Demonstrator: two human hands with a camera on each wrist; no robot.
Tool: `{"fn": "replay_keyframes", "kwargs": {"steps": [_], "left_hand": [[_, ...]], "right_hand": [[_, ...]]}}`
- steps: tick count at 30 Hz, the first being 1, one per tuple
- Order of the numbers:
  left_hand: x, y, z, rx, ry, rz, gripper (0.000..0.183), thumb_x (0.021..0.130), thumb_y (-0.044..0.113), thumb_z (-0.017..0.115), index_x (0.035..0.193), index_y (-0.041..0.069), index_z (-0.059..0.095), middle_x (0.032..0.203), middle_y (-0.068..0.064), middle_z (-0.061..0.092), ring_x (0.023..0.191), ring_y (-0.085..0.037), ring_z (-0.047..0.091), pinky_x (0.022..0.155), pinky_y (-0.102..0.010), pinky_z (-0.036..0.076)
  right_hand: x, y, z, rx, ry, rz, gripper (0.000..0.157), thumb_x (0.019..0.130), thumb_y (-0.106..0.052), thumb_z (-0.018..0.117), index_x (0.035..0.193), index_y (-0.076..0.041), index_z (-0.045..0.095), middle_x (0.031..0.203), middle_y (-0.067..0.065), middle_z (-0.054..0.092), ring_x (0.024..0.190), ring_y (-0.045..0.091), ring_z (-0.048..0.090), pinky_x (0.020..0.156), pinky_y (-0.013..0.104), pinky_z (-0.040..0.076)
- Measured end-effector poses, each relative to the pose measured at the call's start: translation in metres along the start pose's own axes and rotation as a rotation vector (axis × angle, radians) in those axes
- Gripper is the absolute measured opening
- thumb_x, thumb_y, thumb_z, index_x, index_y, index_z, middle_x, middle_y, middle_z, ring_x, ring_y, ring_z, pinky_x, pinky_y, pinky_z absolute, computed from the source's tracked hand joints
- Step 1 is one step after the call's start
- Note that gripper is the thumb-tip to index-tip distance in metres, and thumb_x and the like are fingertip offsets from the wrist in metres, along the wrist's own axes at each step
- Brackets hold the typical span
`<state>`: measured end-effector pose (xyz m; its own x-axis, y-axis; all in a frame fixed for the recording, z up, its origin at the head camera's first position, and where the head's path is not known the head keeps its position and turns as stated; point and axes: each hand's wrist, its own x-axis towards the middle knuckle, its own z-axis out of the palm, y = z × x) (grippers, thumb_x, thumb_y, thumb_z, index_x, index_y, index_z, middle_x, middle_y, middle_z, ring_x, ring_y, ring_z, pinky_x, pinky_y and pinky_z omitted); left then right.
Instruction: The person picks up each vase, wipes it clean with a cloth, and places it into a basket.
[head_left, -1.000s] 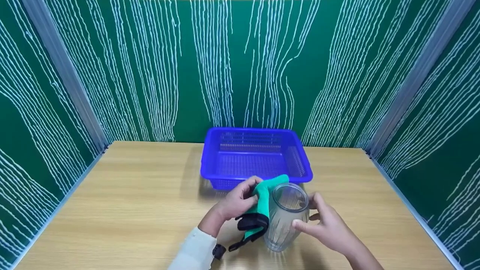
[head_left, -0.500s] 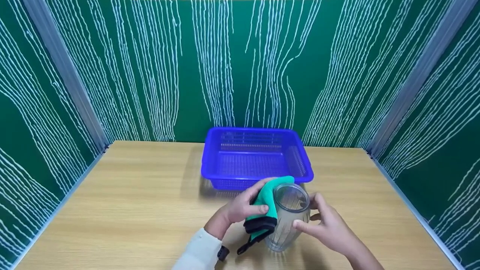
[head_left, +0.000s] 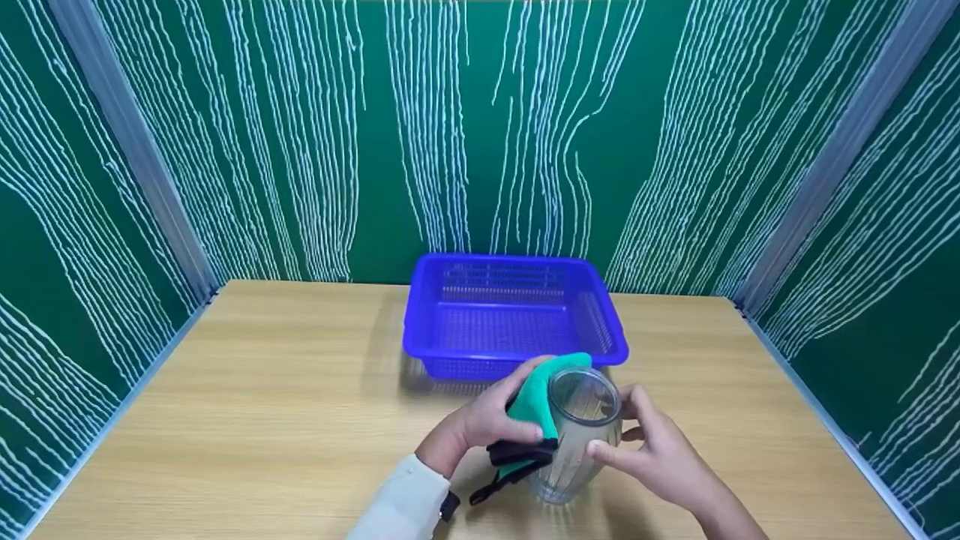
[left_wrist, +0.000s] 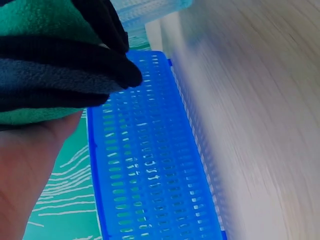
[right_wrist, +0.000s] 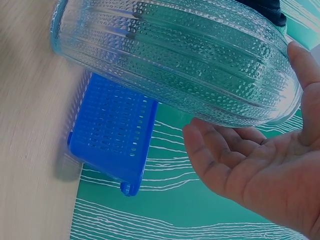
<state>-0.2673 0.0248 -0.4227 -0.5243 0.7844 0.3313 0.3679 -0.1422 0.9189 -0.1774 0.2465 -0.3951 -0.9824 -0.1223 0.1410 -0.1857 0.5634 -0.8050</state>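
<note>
A ribbed, textured clear glass vase (head_left: 574,457) stands slightly tilted near the front of the table in the head view. My right hand (head_left: 660,454) holds it from the right, thumb on the near side and fingers round the far side below the rim. In the right wrist view the vase (right_wrist: 175,60) crosses the upper part, with the thumb near its mouth. My left hand (head_left: 491,416) grips a folded green cloth (head_left: 536,401) with black edging against the vase's left side. The left wrist view shows the cloth's (left_wrist: 45,75) black and grey folds close up.
Directly behind the vase sits a blue perforated plastic basket (head_left: 514,354) on the wooden table (head_left: 300,397). Green walls (head_left: 390,187) with white wavy lines enclose the table at the back and sides. A black band (head_left: 450,506) shows at the left wrist.
My left hand has shifted right with the cloth, bringing it closer round the vase's left side, and the thumb now lies across the cloth. The right hand and vase have stayed nearly still.
</note>
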Motion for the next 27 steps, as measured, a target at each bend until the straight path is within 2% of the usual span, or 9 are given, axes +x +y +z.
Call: {"fn": "replay_keyframes", "kwargs": {"steps": [3, 6, 15, 22, 27], "left_hand": [[-0.003, 0.01, -0.001, -0.022, -0.004, -0.035, 0.092, 0.062, 0.04, 0.075, 0.136, 0.024, 0.023, 0.13, -0.016, 0.038, 0.11, -0.015, 0.043, 0.092, -0.032, 0.036], [-0.005, 0.015, -0.002, 0.04, 0.01, -0.065, 0.092, 0.059, 0.043, 0.077, 0.134, 0.025, 0.026, 0.129, -0.01, 0.041, 0.11, -0.01, 0.043, 0.093, -0.031, 0.034], [-0.002, -0.011, -0.008, 0.161, 0.021, -0.14, 0.09, 0.058, 0.044, 0.077, 0.13, 0.041, 0.024, 0.127, 0.007, 0.043, 0.112, -0.007, 0.041, 0.094, -0.034, 0.032], [-0.003, -0.015, -0.012, 0.201, 0.001, -0.155, 0.092, 0.056, 0.043, 0.078, 0.13, 0.039, 0.024, 0.125, 0.011, 0.044, 0.112, -0.007, 0.042, 0.094, -0.033, 0.033], [-0.003, -0.018, -0.011, 0.218, -0.003, -0.159, 0.096, 0.055, 0.029, 0.082, 0.131, 0.039, 0.023, 0.124, 0.014, 0.044, 0.112, -0.006, 0.042, 0.095, -0.032, 0.032]], "right_hand": [[0.0, 0.0, 0.0, -0.005, -0.006, 0.0, 0.056, 0.068, -0.032, 0.073, 0.111, -0.017, 0.041, 0.103, -0.004, 0.056, 0.096, 0.012, 0.05, 0.077, 0.035, 0.043], [0.0, 0.001, -0.001, 0.002, -0.007, -0.002, 0.057, 0.067, -0.033, 0.073, 0.112, -0.018, 0.041, 0.104, -0.004, 0.055, 0.096, 0.013, 0.05, 0.077, 0.036, 0.044], [0.0, 0.001, 0.0, -0.011, 0.002, -0.01, 0.057, 0.067, -0.036, 0.073, 0.111, -0.02, 0.04, 0.103, -0.005, 0.055, 0.096, 0.012, 0.05, 0.076, 0.032, 0.044], [-0.001, 0.001, 0.0, -0.013, -0.003, -0.05, 0.054, 0.069, -0.034, 0.072, 0.11, -0.016, 0.041, 0.102, -0.003, 0.056, 0.094, 0.015, 0.05, 0.075, 0.036, 0.042], [-0.002, -0.001, 0.0, -0.013, -0.008, -0.033, 0.054, 0.07, -0.035, 0.071, 0.11, -0.016, 0.04, 0.102, -0.002, 0.056, 0.094, 0.015, 0.05, 0.076, 0.034, 0.042]]}}
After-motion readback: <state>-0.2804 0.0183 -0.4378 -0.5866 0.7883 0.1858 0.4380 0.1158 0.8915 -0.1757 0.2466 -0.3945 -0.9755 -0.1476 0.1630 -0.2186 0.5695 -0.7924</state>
